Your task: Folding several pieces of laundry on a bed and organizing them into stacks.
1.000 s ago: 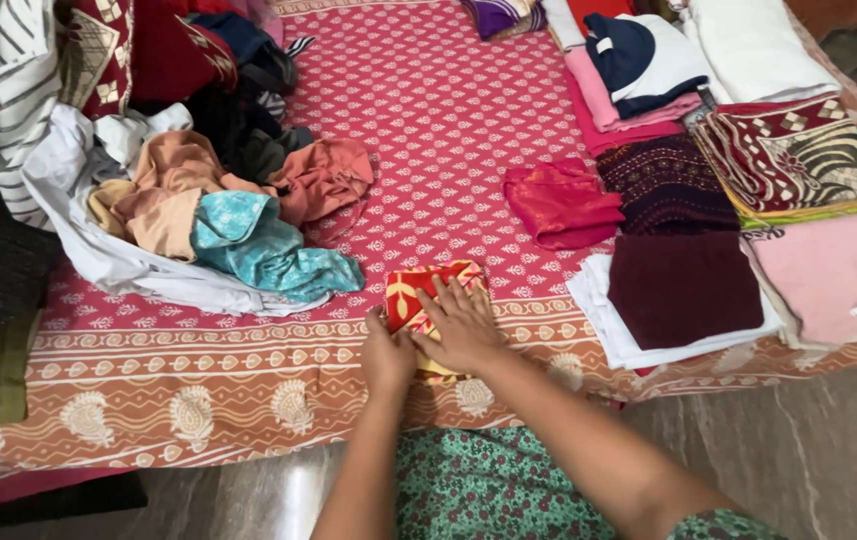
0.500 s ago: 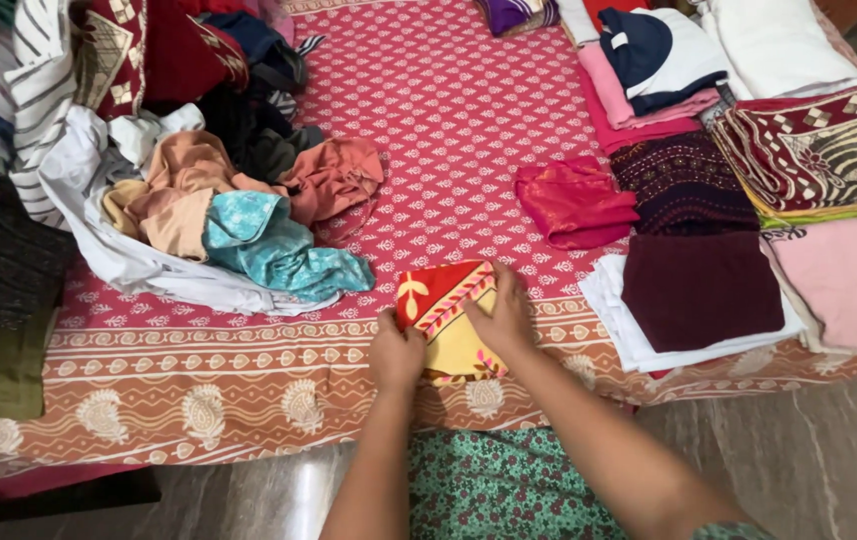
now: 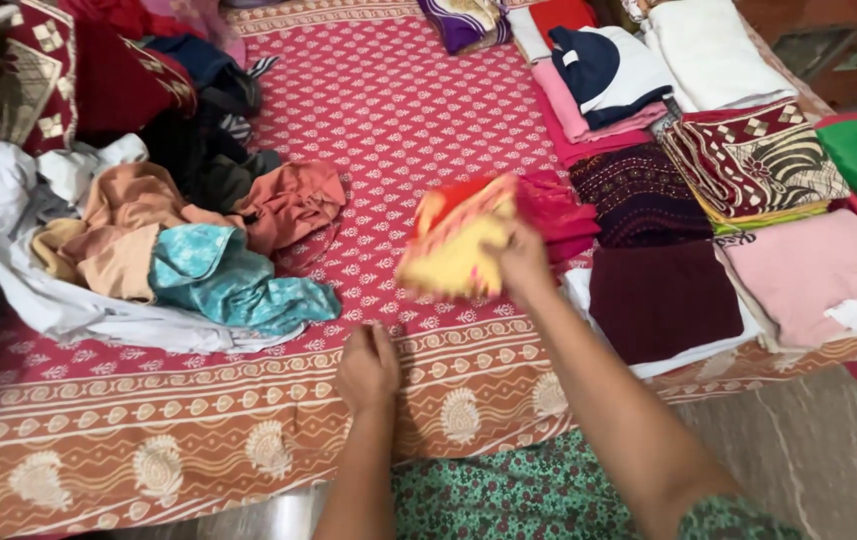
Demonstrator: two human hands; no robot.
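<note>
A: Centre of the frame, above the red printed bedsheet [image 3: 389,110] — right hand [image 3: 521,262] closed on one small folded red-and-yellow cloth [image 3: 454,240], lifted off the sheet and blurred. Left hand [image 3: 367,362] rests on the patterned border at lower centre, fingers loosely curled, gripping nothing.

B: Step?

A: Looks like a carry: the fold seems done and the piece is pointing toward the stacks at the right. Setting it down would call for a flat, square placement so the fold holds.

B: Counts?

A: Two hands, one cloth held. Just beside it lies one folded magenta piece [image 3: 557,212]; past that, one maroon folded piece [image 3: 661,298] and one pale pink [image 3: 815,272]. An unfolded heap at left, with one teal garment [image 3: 234,285] on top; the rest too tangled to count.
</note>
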